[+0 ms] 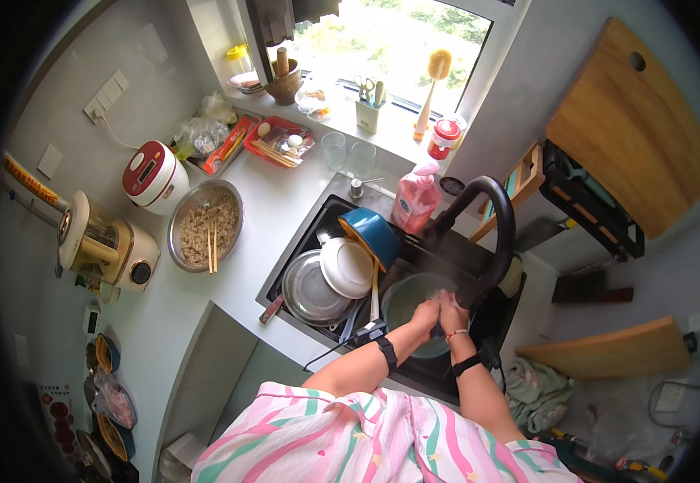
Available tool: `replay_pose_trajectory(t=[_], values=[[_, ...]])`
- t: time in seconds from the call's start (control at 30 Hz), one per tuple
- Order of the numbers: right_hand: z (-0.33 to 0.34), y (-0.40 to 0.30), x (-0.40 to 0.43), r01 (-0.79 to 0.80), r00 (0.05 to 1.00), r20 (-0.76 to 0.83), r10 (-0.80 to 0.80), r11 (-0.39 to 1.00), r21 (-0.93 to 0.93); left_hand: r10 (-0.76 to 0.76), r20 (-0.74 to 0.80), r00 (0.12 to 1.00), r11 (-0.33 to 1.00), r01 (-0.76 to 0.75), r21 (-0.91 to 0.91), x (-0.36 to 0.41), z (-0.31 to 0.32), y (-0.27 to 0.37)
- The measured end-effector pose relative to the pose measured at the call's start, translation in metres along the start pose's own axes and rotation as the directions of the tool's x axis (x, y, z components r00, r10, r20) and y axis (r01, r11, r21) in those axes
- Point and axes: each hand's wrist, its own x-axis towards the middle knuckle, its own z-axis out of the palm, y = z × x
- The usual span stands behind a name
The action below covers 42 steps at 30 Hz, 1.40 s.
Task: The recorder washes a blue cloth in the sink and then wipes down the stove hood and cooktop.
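Observation:
Both of my hands are close together under the black faucet (503, 217), over a round translucent basin (401, 302) in the dark sink (428, 368). My left hand (426, 316) presses near my right hand (451, 313), which wears a beaded bracelet at the wrist. Something dark shows between the wrists, too small to name. The fingers overlap, so whether they grip anything is hidden. Left of the basin are stacked a white bowl (346, 267), a blue bowl (372, 234) and a metal pan with a glass lid (314, 290).
A pink pump bottle (415, 202) stands behind the sink. To the left, a metal bowl of minced food (205, 229) with chopsticks sits beside a red-and-white rice cooker (155, 177). Wooden cutting boards (634, 127) hang at right. A cloth (534, 392) lies right of my arm.

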Motion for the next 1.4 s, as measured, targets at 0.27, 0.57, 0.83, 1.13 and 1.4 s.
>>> replay_pose_trajectory(t=[0.27, 0.57, 0.83, 1.13, 1.4], values=[[-0.056, 0.032, 0.015, -0.129, 0.957, 0.288, 0.043, 0.949, 0.287, 0.261, 0.171, 0.950, 0.889, -0.306, 0.341, 0.010, -0.027, 0.028], [-0.114, -0.038, -0.007, -0.049, 0.830, 0.543, -0.131, 0.951, 0.304, 0.540, 0.131, 0.831, 0.666, -0.518, 0.537, -0.012, -0.029, 0.062], [-0.091, -0.080, -0.010, -0.155, 0.790, 0.560, -0.248, 0.805, 0.573, 0.389, 0.489, 0.781, 0.215, -0.593, 0.776, -0.043, -0.014, 0.067], [-0.048, -0.074, -0.023, -0.282, 0.717, 0.602, -0.351, 0.644, 0.712, 0.367, 0.298, 0.881, 0.876, -0.435, 0.209, -0.032, 0.007, 0.061], [-0.049, -0.004, -0.003, -0.074, 0.819, 0.574, -0.027, 0.985, 0.153, 0.520, 0.217, 0.826, 0.579, -0.528, 0.621, -0.012, -0.024, 0.074]])
